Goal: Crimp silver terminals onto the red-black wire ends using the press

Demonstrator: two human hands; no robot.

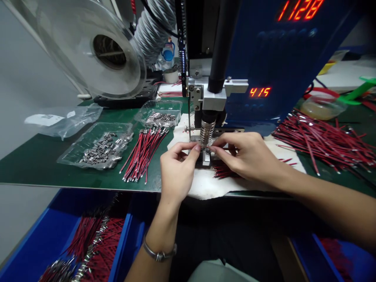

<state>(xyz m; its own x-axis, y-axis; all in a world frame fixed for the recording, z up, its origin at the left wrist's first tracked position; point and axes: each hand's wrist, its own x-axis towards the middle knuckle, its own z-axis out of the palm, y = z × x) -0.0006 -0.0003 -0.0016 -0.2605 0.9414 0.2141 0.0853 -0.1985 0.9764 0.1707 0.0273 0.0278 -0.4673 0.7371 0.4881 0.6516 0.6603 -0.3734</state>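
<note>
Both hands meet at the spring-loaded head of a blue bench machine, right above its small metal block. My left hand comes in from the left, thumb and forefinger pinched together; whatever sits between those fingertips is too small to make out. From the right, my right hand pinches what looks like a thin dark wire, its tip close to the block. Beneath the right hand, a bundle of red and black wires lies on a white cloth.
Left of the hands lie a wire bundle and clear trays of small metal parts. A large wire heap is at right. Blue bins with wires sit below the table edge. The machine housing rises behind.
</note>
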